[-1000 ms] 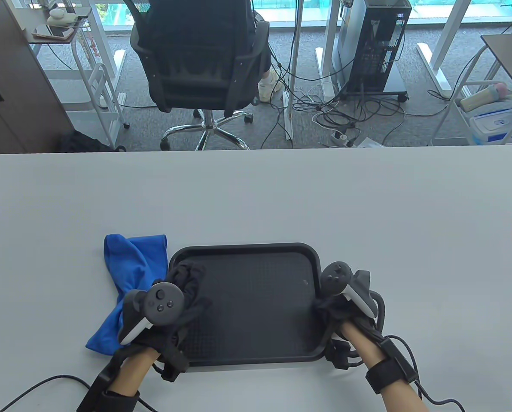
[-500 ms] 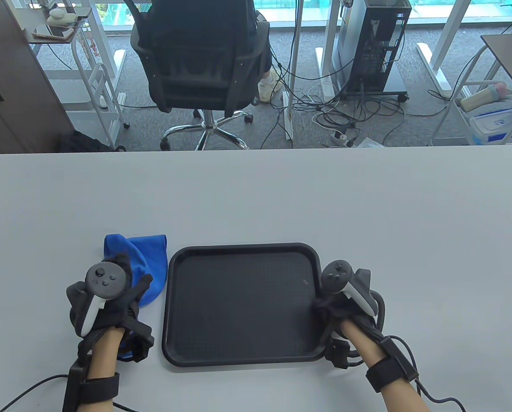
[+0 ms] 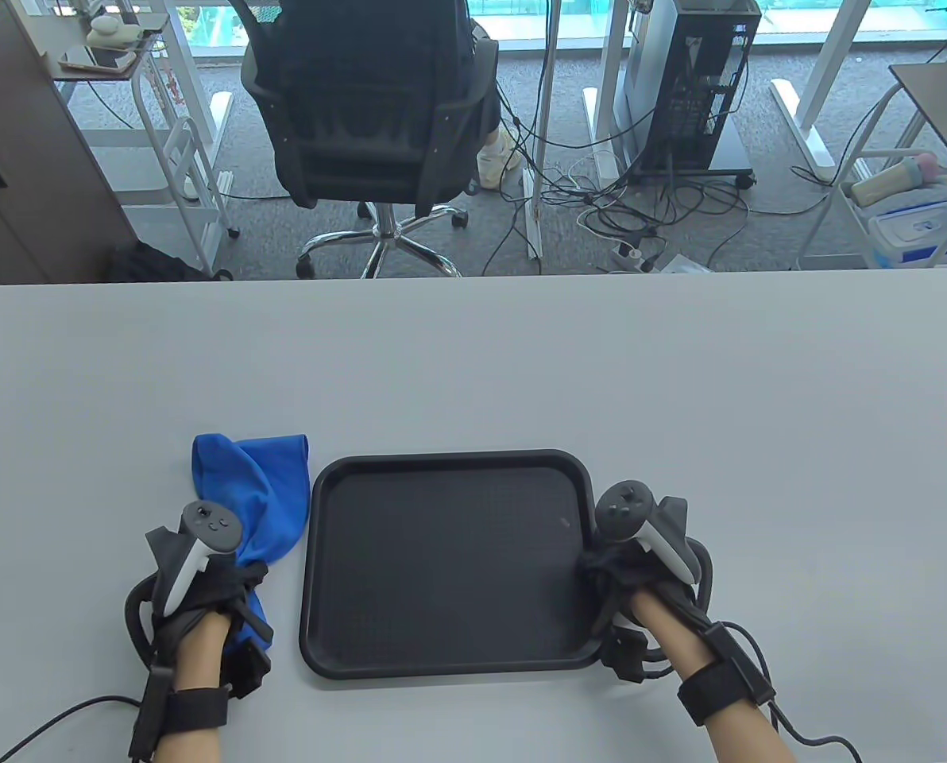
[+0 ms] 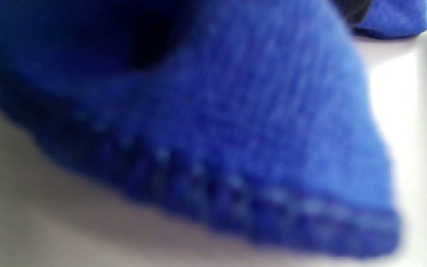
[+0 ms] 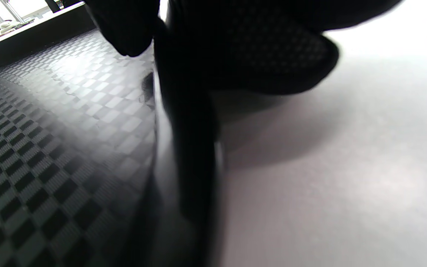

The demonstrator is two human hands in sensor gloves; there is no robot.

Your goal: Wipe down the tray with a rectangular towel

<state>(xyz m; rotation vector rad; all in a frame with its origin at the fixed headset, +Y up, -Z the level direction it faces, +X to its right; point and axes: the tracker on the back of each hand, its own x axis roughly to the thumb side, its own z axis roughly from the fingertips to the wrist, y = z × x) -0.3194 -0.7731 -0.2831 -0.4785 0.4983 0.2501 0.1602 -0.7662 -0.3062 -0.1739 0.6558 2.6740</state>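
Note:
A black textured tray (image 3: 450, 556) lies on the grey table near the front edge. A crumpled blue towel (image 3: 255, 485) lies just left of the tray. My left hand (image 3: 219, 592) grips the near part of the towel; the left wrist view is filled with blurred blue cloth (image 4: 235, 122). My right hand (image 3: 616, 576) holds the tray's right rim, with fingers on both sides of the rim (image 5: 191, 148) in the right wrist view.
The grey table (image 3: 601, 373) stretches wide behind the tray. Beyond its far edge are an office chair (image 3: 370, 119), a computer tower (image 3: 700, 87), floor cables and white carts. Glove cables trail off the front edge.
My left hand left the tray's inside, moved left onto the towel, then drew back toward the front edge, closing on the cloth. The right hand and the tray stayed put.

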